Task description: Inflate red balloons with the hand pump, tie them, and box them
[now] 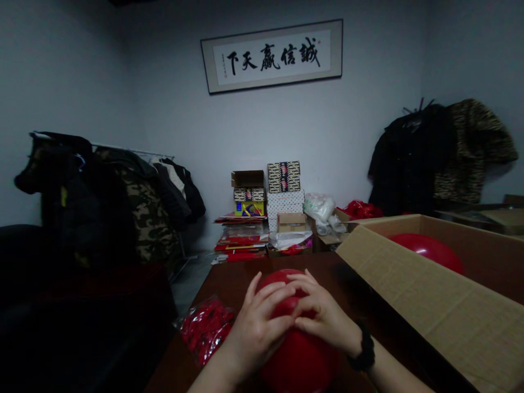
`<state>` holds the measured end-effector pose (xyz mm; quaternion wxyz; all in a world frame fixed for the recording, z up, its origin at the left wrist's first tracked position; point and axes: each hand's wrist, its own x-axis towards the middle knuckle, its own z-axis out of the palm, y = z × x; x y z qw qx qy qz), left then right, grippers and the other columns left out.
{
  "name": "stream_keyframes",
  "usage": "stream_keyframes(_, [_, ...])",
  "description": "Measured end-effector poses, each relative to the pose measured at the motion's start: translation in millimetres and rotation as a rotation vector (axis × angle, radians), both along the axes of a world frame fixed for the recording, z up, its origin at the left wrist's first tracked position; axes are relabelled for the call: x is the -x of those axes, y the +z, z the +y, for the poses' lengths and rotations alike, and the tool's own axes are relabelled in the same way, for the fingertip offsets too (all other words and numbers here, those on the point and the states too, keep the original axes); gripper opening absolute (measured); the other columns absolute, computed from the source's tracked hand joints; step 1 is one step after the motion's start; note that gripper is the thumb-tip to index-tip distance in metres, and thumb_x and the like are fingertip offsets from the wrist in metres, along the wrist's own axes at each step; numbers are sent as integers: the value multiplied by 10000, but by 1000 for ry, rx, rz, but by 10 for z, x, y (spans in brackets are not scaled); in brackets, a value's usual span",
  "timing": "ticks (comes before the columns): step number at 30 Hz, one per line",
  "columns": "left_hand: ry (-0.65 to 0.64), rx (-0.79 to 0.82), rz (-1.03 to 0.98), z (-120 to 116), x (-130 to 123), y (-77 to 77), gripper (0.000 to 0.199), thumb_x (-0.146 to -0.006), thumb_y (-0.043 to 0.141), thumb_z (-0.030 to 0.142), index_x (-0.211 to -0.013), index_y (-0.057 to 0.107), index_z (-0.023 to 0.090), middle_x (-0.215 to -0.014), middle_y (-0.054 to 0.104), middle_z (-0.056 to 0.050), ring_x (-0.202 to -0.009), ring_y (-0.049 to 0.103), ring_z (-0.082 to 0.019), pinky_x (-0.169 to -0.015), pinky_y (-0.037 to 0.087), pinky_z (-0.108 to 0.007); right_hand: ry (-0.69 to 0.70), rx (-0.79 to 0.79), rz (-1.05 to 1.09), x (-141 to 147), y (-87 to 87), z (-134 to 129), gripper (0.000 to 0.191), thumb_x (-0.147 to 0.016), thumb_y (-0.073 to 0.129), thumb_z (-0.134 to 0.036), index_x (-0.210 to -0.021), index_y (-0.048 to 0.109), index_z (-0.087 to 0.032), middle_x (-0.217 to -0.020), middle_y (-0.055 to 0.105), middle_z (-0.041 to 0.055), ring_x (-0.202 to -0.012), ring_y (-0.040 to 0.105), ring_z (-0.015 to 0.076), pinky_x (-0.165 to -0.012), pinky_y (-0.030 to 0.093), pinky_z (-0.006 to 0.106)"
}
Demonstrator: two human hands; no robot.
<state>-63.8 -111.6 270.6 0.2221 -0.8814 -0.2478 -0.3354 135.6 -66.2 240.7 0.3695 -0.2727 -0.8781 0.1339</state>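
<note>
A round red balloon (301, 360) is in front of me, low over the dark table. My left hand (257, 322) curves over its left side, and my right hand (323, 311) over its upper right. The fingers of both hands press onto the balloon, and the thumbs meet near its middle. Red rubber bulges up between and behind the fingers. What the fingertips pinch, such as a neck or knot, cannot be made out. To the left of my left hand lies a clear plastic bag (208, 327) with red contents. A black band (364, 346) circles my right wrist.
An open cardboard box (393, 273) stands at the right with a red balloon (429, 251) inside. Behind the dark brown table (237, 278) are stacked boxes (284, 177), red paper packs (241, 240) and plastic bags (321, 207). Clothes (143, 207) hang at the left.
</note>
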Motion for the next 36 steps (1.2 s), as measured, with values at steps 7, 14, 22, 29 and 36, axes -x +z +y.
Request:
stream_keyframes(7, [-21, -124, 85, 6, -43, 26, 130, -839, 533, 204, -912, 629, 253, -1123, 641, 15, -1158, 471, -139, -1111, 105, -469, 22, 19, -27, -31, 4, -1, 65, -708, 665, -356, -713, 665, -291, -1175, 583, -33, -1245, 382, 200, -1092, 121, 507])
stream_keyframes(14, [-9, 39, 49, -1, -74, -48, 87, -755, 564, 193, -796, 628, 236, -1115, 602, -32, -1156, 460, -212, -1086, 139, -538, 31, 31, -36, -13, 50, -14, 72, -706, 665, -374, -715, 667, -303, -1145, 603, -36, -1235, 396, 207, -1091, 77, 521])
stream_keyframes(22, [29, 332, -10, -111, -63, 14, 175, -631, 533, 104, -759, 569, 218, -992, 542, -48, -1043, 478, -207, -1070, 183, -515, 36, 80, 39, -83, 31, 4, 75, -723, 649, -386, -754, 670, -321, -1137, 604, -26, -1223, 411, 194, -1086, 91, 523])
stream_keyframes(29, [77, 365, -228, -36, -123, -66, 135, -654, 508, 90, -558, 500, 184, -772, 543, -30, -804, 520, -171, -872, 419, -414, 60, 103, 235, -61, -134, 70, 44, -714, 664, -338, -745, 678, -310, -1090, 629, -5, -1155, 483, 194, -1083, 142, 520])
stream_keyframes(36, [-28, 602, -742, 77, -194, -138, 238, -778, 481, 192, -580, 610, 170, -1061, 639, -82, -954, 599, -221, -830, 487, -377, 33, 109, 314, 29, -256, 17, 48, -734, 635, -306, -758, 674, -317, -1087, 644, -12, -1125, 511, 193, -1088, 135, 520])
